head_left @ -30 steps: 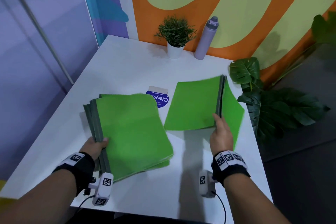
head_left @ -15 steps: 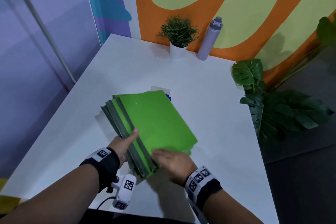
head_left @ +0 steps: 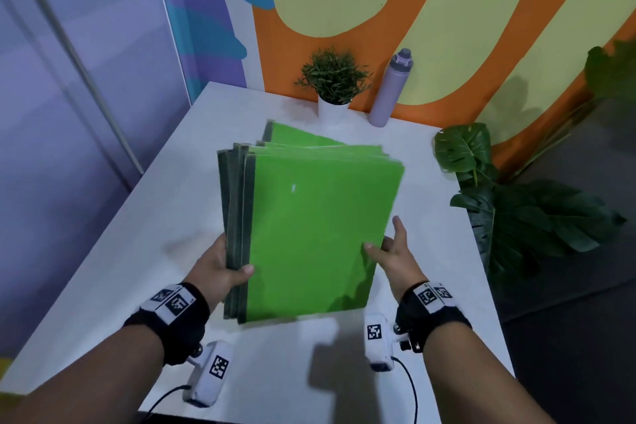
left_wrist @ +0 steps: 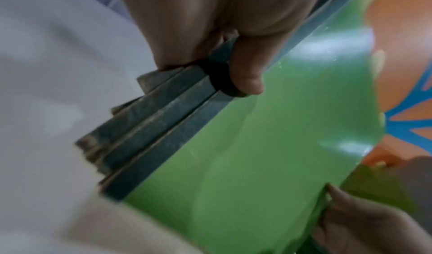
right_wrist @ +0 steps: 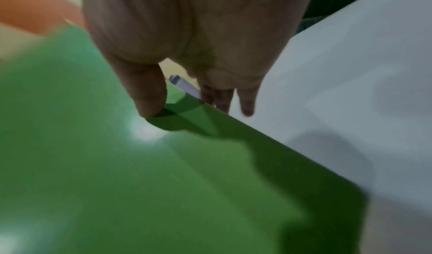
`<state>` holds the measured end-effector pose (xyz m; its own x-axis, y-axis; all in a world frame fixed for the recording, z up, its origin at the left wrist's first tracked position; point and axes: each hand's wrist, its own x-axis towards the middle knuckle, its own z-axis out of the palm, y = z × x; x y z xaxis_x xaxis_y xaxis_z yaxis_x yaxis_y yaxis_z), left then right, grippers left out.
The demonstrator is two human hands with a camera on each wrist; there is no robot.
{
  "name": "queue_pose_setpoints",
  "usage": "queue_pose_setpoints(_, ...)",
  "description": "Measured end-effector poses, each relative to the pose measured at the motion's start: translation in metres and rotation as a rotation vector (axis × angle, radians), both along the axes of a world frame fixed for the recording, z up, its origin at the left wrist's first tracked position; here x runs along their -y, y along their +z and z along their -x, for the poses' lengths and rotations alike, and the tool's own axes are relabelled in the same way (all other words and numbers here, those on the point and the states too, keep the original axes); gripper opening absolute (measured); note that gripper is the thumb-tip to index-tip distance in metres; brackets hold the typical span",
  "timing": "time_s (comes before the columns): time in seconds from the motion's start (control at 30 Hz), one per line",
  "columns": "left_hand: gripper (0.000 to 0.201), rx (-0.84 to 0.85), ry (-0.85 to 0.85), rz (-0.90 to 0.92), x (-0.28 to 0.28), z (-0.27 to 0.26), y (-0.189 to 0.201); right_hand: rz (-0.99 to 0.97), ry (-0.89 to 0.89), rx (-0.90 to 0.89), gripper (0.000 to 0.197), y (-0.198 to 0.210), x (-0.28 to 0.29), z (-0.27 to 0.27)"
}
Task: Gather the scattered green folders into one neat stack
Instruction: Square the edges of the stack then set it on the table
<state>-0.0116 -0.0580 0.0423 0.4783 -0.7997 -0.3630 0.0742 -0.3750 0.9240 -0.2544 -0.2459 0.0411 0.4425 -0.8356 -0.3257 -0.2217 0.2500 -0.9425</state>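
Several green folders (head_left: pixel 309 234) with dark grey spines form one pile, tilted up off the white table (head_left: pixel 165 217). The spines sit slightly staggered, and one folder pokes out at the far end. My left hand (head_left: pixel 220 265) grips the spine side, thumb on top; in the left wrist view the thumb (left_wrist: pixel 243 73) presses over the spines (left_wrist: pixel 163 128). My right hand (head_left: pixel 392 251) holds the opposite long edge, with the thumb (right_wrist: pixel 149 99) on the top cover (right_wrist: pixel 140 184) and the fingers past the edge.
A small potted plant (head_left: pixel 334 83) and a lilac bottle (head_left: pixel 389 89) stand at the table's far edge against the orange wall. Large dark leaves (head_left: pixel 516 213) hang beside the table's right edge. A purple partition runs along the left.
A second ago my right hand held a separate folder to the right. It was laid on the pile, and now both hands have lifted and squared the pile in the middle.
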Motion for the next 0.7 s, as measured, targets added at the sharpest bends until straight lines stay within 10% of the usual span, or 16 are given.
queue_pose_setpoints(0.2,0.012,0.137,0.049,0.014,0.021,-0.010,0.016,0.185,-0.039,0.230,0.051,0.034,-0.013,-0.010)
queue_pose_setpoints(0.5,0.064,0.047,0.147,0.220,0.036,-0.007,0.034,0.162,-0.070,0.314,0.082,0.041,-0.019,-0.015)
queue_pose_setpoints(0.7,0.067,0.054,0.191,0.286,0.046,0.001,0.052,0.166,-0.165,0.315,0.065,0.053,-0.018,-0.025)
